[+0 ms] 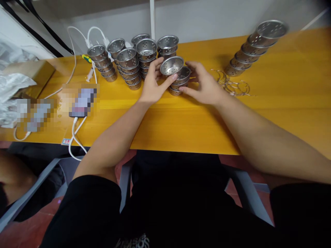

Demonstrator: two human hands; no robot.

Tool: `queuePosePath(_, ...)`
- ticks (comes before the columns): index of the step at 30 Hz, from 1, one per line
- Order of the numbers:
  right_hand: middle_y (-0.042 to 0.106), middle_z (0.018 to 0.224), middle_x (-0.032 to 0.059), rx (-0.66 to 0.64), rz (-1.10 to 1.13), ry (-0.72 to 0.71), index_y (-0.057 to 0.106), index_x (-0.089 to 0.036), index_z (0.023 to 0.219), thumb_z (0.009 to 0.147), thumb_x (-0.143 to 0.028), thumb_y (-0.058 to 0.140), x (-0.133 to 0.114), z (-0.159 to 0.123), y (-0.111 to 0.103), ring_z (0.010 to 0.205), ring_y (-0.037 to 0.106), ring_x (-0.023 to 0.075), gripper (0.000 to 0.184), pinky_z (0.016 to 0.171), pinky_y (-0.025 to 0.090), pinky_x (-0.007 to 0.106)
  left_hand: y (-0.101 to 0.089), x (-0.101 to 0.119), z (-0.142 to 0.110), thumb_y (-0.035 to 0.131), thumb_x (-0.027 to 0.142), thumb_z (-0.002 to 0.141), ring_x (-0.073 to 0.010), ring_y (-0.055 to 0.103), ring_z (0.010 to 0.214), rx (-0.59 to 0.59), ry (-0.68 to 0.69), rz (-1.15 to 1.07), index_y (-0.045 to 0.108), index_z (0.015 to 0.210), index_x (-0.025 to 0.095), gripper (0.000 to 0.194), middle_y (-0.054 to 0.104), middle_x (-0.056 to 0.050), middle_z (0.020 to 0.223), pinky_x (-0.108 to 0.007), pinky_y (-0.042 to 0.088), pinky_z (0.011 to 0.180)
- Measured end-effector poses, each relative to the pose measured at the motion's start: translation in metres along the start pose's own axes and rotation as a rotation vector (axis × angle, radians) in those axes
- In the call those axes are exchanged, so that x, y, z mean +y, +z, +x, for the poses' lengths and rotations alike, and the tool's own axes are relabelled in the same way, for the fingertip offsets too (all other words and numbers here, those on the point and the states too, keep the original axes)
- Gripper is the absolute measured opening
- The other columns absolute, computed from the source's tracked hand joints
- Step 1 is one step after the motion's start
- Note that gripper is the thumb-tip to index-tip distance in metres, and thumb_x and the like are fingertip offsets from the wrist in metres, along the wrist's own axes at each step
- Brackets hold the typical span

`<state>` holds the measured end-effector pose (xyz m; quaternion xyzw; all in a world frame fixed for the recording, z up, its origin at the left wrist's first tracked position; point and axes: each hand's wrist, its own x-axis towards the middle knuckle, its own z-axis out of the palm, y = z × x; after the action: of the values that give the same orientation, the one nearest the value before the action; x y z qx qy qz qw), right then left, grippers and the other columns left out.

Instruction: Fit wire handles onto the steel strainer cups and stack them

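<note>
My left hand (152, 84) pinches a small perforated metal cup (171, 65) and holds it tilted just above a short stack of the same cups (179, 84) on the yellow table (165, 120). My right hand (204, 84) curls round the right side of that short stack, fingertips touching its lower cups. Behind my hands stand several taller stacks of metal cups (130, 63).
A leaning stack of cups (254, 44) stands at the far right, with thin wire rings (234, 84) lying in front of it. White cables (76, 132), a blurred phone (81, 100) and plastic bags (10, 86) lie on the left. The table's front edge is close to my body.
</note>
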<state>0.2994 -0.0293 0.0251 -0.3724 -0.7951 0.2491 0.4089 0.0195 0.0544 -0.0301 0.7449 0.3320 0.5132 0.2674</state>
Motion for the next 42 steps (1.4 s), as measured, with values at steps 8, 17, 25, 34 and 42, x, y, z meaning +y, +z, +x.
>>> queuePosePath(8,0.066,0.196,0.0049,-0.032,-0.028,-0.026,0.037,-0.051,0.207,0.103,-0.079,0.097,-0.011,0.0,0.001,0.162,0.074,0.0551,0.123,0.134,0.066,0.086,-0.003,0.023,-0.006,0.063,0.096,0.123,-0.0383,0.079,0.169,-0.044,0.01,0.027,0.045,0.194,0.04,0.092,0.074,-0.019,0.181,-0.068,0.067,0.144)
queuePosePath(17,0.067,0.193,0.0112,-0.015,-0.167,-0.136,0.056,-0.046,0.2,0.107,-0.054,0.095,-0.019,0.001,0.0,0.175,0.063,0.0546,0.101,0.14,0.065,0.081,-0.002,0.018,-0.007,0.055,0.091,0.128,-0.0368,0.074,0.178,-0.15,0.019,0.053,0.032,0.201,0.04,0.092,0.066,-0.019,0.192,-0.067,0.063,0.149)
queuePosePath(25,0.065,0.194,0.0068,-0.011,-0.124,-0.087,0.063,-0.052,0.195,0.112,-0.088,0.082,-0.028,-0.001,-0.001,0.184,0.052,0.056,0.093,0.144,0.06,0.083,-0.004,0.053,-0.017,0.073,0.079,0.126,-0.0399,0.08,0.17,-0.224,-0.074,-0.01,0.023,0.206,0.042,0.101,0.062,-0.019,0.198,-0.067,0.069,0.141)
queuePosePath(34,0.078,0.182,-0.0073,-0.11,-0.196,0.093,0.043,-0.071,0.199,0.106,-0.11,0.055,-0.048,-0.001,-0.006,0.195,0.037,0.0529,0.101,0.161,0.037,0.081,-0.011,0.094,-0.025,0.081,0.036,0.123,-0.0327,0.075,0.177,-0.215,-0.27,-0.063,0.028,0.203,0.038,0.096,0.058,-0.012,0.203,-0.051,0.064,0.149)
queuePosePath(42,0.065,0.196,0.005,-0.062,-0.222,-0.007,0.05,-0.05,0.204,0.114,-0.106,0.055,-0.039,0.002,-0.002,0.188,0.048,0.0581,0.106,0.151,0.052,0.087,-0.01,0.108,-0.024,0.079,0.035,0.127,-0.0332,0.078,0.174,-0.229,-0.3,-0.001,0.022,0.207,0.042,0.099,0.061,-0.01,0.202,-0.053,0.06,0.152)
